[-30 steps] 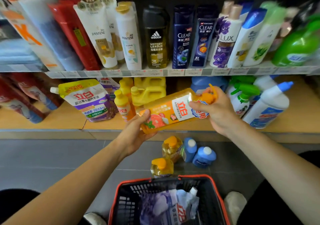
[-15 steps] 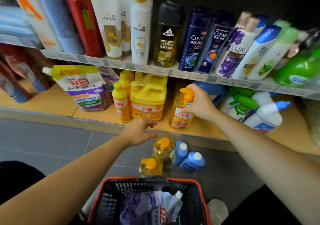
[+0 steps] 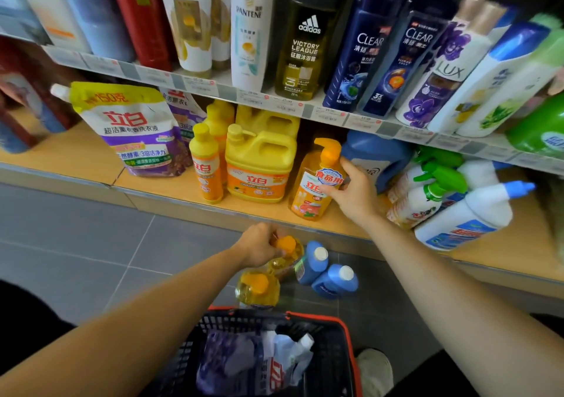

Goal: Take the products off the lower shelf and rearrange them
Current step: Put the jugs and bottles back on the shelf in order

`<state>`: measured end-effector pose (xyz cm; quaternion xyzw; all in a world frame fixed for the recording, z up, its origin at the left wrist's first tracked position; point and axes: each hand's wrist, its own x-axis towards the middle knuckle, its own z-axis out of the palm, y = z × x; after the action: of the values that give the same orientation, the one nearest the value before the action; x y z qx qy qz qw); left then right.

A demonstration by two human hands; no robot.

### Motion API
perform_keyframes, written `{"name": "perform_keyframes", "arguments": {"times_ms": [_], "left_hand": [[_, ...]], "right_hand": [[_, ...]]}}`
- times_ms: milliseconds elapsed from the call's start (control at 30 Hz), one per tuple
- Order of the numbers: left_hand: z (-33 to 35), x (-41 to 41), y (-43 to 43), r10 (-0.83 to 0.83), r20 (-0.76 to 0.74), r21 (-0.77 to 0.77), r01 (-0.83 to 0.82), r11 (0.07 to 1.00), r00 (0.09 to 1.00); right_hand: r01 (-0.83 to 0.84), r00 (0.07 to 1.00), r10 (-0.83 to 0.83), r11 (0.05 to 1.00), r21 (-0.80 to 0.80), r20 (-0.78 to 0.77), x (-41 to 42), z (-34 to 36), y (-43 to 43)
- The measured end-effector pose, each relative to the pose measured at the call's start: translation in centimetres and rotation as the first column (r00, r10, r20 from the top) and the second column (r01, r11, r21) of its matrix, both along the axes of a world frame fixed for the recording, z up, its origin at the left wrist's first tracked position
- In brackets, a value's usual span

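On the lower shelf point(image 3: 171, 183), between the yellow jug point(image 3: 259, 167) and a blue bottle point(image 3: 375, 158), stands an orange pump bottle point(image 3: 314, 189), upright and a little tilted. The right hand point(image 3: 354, 192) is at its right side with the fingers spread; the fingertips touch the label and the neck, but they are not closed around it. Below the shelf edge, on the floor point(image 3: 91, 244), stand two more bottles with orange caps and two small blue bottles point(image 3: 326, 271), close together. The left hand point(image 3: 259, 244) is closed on the top of the farther floor bottle point(image 3: 285, 259), fingers around the orange cap.

I judge these bottles to be full of liquid, so rather heavy for their size, with stiff but smooth plastic walls that can slip. The pump head is the weak part; it may turn or press down if one lifts by it only. Better to hold at the neck under the pump, or around the waist of the body. The nearer floor bottle point(image 3: 258, 289) stands just beside the red basket point(image 3: 345, 329), so it can be knocked over easily.
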<state>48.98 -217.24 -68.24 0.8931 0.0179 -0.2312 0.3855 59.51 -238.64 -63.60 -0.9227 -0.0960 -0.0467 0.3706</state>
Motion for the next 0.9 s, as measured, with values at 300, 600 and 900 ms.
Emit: {"name": "perform_keyframes", "arguments": {"times_ms": [300, 600, 900], "left_hand": [[2.9, 0.0, 3.2, 0.078, 0.038, -0.158, -0.071, 0.985, 0.996], [9.7, 1.1, 4.4, 0.066, 0.117, -0.301, -0.028, 0.953, 0.991], [14.3, 1.5, 2.2, 0.095, 0.214, -0.596, 0.053, 0.801, 0.972]], "right_hand": [[0.149, 0.989, -0.146, 0.984, 0.096, -0.032, 3.9, -0.5, 2.1], [-0.131, 0.845, 0.193, 0.979, 0.158, -0.499, -1.6, -1.1, 1.0], [-0.177, 0.916, 0.31, 0.882, 0.437, -0.254, -7.5, 2.4, 2.9]]}}
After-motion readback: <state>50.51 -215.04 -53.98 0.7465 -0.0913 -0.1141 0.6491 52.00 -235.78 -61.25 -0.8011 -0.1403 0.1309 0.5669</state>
